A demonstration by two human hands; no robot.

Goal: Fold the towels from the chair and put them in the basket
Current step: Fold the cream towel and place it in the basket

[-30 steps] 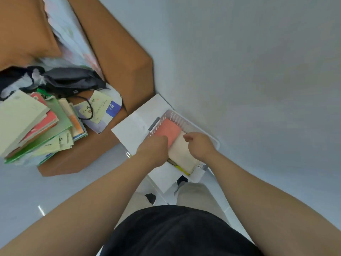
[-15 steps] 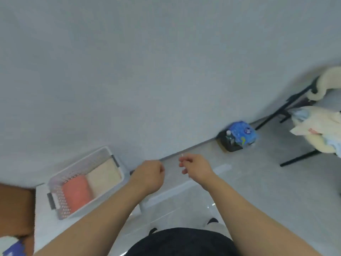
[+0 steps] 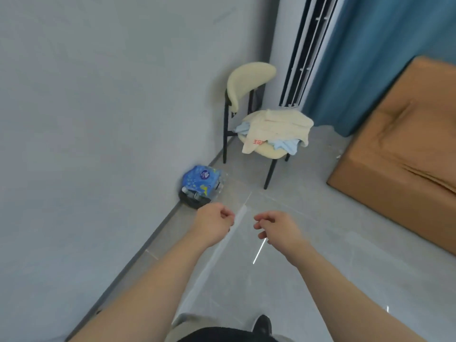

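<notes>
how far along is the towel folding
Done: cannot be judged, since the basket is out of view. In hand: nothing. The left hand and right hand hang loosely curled and empty, facing the chair. Left: a cream towel and light blue cloth beneath it lie unfolded on the seat.

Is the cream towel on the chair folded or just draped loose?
Draped loose: the cream terry towel lies crumpled over the black-legged cream chair, a corner hanging off the seat.
</notes>
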